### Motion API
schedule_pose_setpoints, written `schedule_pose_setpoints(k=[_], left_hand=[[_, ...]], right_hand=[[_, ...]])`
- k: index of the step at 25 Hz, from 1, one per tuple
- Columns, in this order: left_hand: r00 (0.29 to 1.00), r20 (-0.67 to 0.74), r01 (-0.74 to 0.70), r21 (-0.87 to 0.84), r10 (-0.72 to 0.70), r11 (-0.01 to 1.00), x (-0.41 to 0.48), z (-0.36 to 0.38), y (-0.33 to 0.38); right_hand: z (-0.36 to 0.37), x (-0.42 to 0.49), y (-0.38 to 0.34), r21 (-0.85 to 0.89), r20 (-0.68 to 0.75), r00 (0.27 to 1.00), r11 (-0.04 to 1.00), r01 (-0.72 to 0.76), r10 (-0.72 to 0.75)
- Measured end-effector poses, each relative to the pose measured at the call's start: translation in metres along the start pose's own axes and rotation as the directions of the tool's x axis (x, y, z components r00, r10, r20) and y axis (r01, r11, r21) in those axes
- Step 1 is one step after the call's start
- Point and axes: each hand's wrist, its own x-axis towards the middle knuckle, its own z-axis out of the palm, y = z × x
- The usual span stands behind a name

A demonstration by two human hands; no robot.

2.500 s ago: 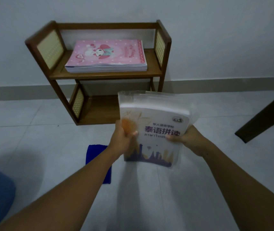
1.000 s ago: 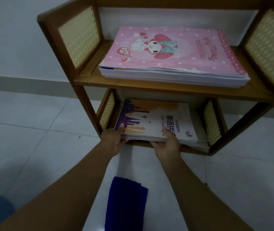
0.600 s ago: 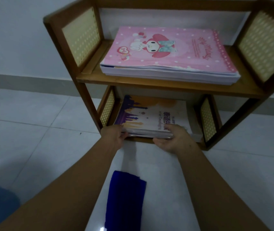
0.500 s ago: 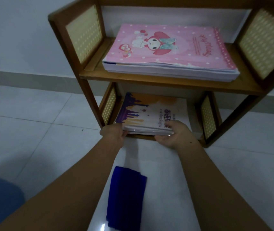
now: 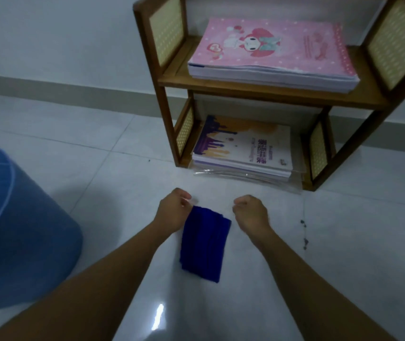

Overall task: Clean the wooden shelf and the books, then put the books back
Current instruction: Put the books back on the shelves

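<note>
Both hands have let go of the white and purple book (image 5: 243,146) and drawn back from the wooden shelf (image 5: 270,94) to hang low over the white tiled floor (image 5: 98,193).

That book now lies flat on the shelf's bottom level, cover up, with its near edge toward the person. A clear plastic sleeve (image 5: 245,178) sticks out from beneath it, past the front of the shelf and onto the floor. On the top level a pink book (image 5: 270,50) with a cartoon character on the cover lies flat on a thick stack of white pages.

A folded blue cloth (image 5: 205,242) lies on the floor between the two forearms, in front of the shelf. The left hand (image 5: 175,210) is at the cloth's far left corner with its fingers curled. Whether it pinches the cloth or only meets it cannot be told. The right hand (image 5: 250,212) is just beside the cloth's far right corner, apart from it, with its fingers loosely curled and holding nothing.

A large rounded blue object (image 5: 11,230) fills the left edge of the view.
</note>
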Motion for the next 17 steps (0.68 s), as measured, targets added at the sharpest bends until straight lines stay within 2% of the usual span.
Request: schedule_pose_setpoints(k=[3, 8, 12, 14, 17], left_hand=[[0.994, 0.019, 0.107, 0.067, -0.109, 0.992, -0.01, 0.001, -0.023], [0.973, 0.128, 0.211, -0.154, -0.192, 0.965, -0.008, 0.013, -0.015], [0.96, 0.209, 0.228, -0.201, -0.186, 0.953, -0.001, 0.018, -0.004], [0.959, 0.234, 0.202, -0.16, -0.162, 0.966, -0.001, 0.014, 0.0], [0.959, 0.264, 0.143, -0.121, -0.107, 0.982, -0.001, -0.003, 0.003]], right_hand=[[0.008, -0.009, 0.012, -0.126, -0.002, 1.0, 0.992, 0.014, -0.014], [0.021, -0.004, 0.002, -0.248, 0.078, 0.997, 0.968, 0.048, -0.029], [0.037, -0.001, -0.003, -0.347, 0.155, 0.988, 0.934, 0.078, -0.025], [0.036, -0.001, -0.006, -0.338, 0.2, 0.98, 0.939, 0.059, 0.011], [0.021, -0.006, -0.018, -0.218, 0.243, 0.968, 0.976, -0.015, 0.069]])
